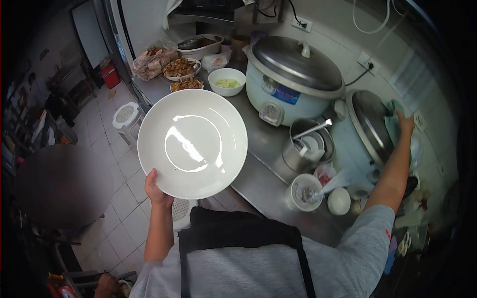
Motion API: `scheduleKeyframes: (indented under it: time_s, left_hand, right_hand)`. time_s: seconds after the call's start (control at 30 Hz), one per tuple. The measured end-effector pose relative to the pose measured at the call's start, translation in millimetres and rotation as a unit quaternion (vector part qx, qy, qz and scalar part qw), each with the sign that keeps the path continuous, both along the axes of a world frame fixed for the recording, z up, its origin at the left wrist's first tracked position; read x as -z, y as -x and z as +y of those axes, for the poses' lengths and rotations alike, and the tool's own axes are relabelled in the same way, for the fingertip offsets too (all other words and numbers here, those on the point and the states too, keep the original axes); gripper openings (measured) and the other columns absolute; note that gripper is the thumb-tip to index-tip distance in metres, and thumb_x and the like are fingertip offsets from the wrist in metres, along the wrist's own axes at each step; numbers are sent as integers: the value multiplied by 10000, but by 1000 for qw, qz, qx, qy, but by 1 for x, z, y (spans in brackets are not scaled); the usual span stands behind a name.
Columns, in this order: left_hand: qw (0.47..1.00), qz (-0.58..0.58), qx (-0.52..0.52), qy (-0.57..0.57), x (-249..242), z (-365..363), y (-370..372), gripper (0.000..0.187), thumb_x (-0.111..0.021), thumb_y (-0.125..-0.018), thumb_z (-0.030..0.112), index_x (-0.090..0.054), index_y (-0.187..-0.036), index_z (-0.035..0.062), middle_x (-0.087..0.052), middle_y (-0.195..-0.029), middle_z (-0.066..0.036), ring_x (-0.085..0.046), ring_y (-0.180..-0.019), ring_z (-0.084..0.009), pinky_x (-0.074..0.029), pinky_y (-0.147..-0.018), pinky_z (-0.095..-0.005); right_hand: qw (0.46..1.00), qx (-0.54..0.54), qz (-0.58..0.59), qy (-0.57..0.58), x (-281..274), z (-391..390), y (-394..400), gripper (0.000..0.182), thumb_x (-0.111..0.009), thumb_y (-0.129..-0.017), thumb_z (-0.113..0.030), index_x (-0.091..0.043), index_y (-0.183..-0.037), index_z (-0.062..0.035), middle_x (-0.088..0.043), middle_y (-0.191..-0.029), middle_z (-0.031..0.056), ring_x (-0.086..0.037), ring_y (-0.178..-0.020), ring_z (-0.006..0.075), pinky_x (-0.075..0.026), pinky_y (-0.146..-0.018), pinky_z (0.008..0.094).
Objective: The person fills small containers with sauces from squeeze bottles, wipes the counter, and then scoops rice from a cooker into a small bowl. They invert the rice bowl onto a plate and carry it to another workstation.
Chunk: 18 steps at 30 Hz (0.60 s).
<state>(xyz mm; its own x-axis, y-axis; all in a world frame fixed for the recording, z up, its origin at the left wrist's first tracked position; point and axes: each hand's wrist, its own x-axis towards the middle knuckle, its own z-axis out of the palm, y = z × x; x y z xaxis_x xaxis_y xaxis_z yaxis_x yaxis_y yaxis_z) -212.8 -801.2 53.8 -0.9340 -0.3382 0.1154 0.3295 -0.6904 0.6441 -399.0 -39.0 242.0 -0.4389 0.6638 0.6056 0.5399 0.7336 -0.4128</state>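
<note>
My left hand grips the lower left rim of a large white plate, thumb on top; nothing lies on the plate. On the far right my right hand is at a green cloth on the lid of the right-hand cooker. My right fingers are partly hidden, so their grip is unclear. Left of that cooker stands a big rice cooker with its metal lid on. Between the cookers and me is a metal pot holding utensils.
On the metal counter are a white bowl of pale green slices, a bowl of brown food, bagged food, a container and a small white bowl. White stool and round table at left.
</note>
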Motion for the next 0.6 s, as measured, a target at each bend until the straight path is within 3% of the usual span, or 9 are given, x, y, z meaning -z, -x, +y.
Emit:
scheduleKeyframes:
  time_s: [0.07,0.13,0.2,0.3,0.4,0.47,0.57,0.6]
  left_hand:
    - [1000,1,-2,15,-4,4,17,447,-440,-839,252,-414,-1144,-74,-520,-1101,-184,-522,-1005,-303,-419,-875,-383]
    - [1000,-2,10,10,-8,7,35,446,-450,-831,249,-421,-1141,-69,-521,-1103,-178,-520,-1010,-297,-416,-879,-380]
    - [1000,-15,28,-2,-12,10,53,447,-458,-824,247,-419,-1148,-59,-521,-1105,-172,-521,-1010,-293,-413,-881,-377]
    - [998,-38,50,-17,-16,13,84,460,-468,-816,242,-400,-1174,-38,-521,-1104,-164,-526,-999,-288,-413,-881,-376]
    - [997,-45,63,3,-21,22,120,485,-465,-816,257,-377,-1198,-30,-510,-1119,-167,-520,-1005,-293,-405,-889,-381]
    - [995,-50,82,29,-26,30,142,510,-443,-824,292,-371,-1206,-38,-486,-1159,-178,-500,-1036,-307,-386,-909,-394]
    - [993,-40,110,21,-31,42,179,507,-445,-832,297,-369,-1206,-37,-487,-1157,-173,-503,-1034,-302,-392,-903,-388]
    - [991,-32,127,22,-33,44,190,503,-437,-849,315,-371,-1204,-35,-490,-1151,-170,-504,-1033,-296,-398,-896,-384]
  right_hand:
    - [999,32,24,8,21,8,21,983,-665,-567,-560,-289,-1298,-22,-435,-1193,265,-393,-1151,366,-322,-955,414]
    - [998,28,-52,3,35,4,24,806,-630,-649,-491,-354,-1272,-60,-437,-1210,231,-419,-1126,367,-347,-930,425]
    - [995,77,-55,33,26,-29,14,602,-567,-734,-415,-435,-1218,-80,-472,-1189,197,-469,-1069,368,-372,-899,427]
    - [991,81,78,-74,32,37,26,494,-525,-777,-382,-499,-1150,-59,-536,-1102,188,-513,-1009,354,-395,-864,422]
    - [960,39,244,-134,-29,40,-4,528,-584,-740,-418,-528,-1102,-37,-574,-1050,159,-557,-953,317,-438,-806,390]
    - [930,-96,355,12,-72,-37,-32,464,-598,-761,-346,-539,-1079,-14,-581,-1035,155,-580,-902,265,-463,-762,347]
    - [807,-250,496,200,-111,-127,-59,407,-604,-780,-258,-540,-1077,12,-578,-1032,160,-586,-878,217,-473,-744,306]
    - [776,-287,518,215,-110,-163,-59,374,-594,-787,-237,-541,-1066,7,-583,-1013,160,-590,-856,214,-479,-730,303]
